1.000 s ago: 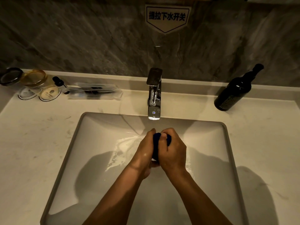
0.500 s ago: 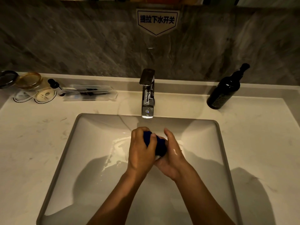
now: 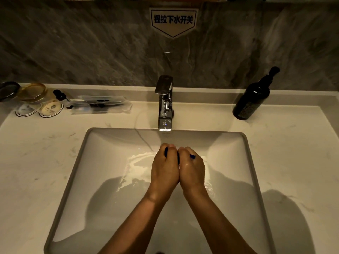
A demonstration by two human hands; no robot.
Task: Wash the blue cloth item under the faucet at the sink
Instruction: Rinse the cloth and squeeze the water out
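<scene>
Blue cloth (image 3: 191, 156) is almost wholly hidden: you have it balled up between both hands in the sink (image 3: 248, 154), just in front of and below the faucet (image 3: 164, 107), and only slivers of blue show at the left knuckles, in the seam between the hands and by your right thumb. Your left hand (image 3: 164, 171) and right hand (image 3: 192, 170) are both curled closed around it, pressed side by side with knuckles touching. Judge it as soft, light and limp, heavier now that it is soaked, and likely slick against wet skin; it will squash rather than resist, so nothing here is fragile. Hold it by the bulk of the wad, fingers wrapped over the top and palms underneath, rather than by a loose edge that could slip free and fall into the basin. Compared with half a second ago, your hands have closed up: then the left fingers lay over the exposed blue wad with the right palm cupped beneath it, whereas now they sit level and parallel, hiding nearly all of it.
</scene>
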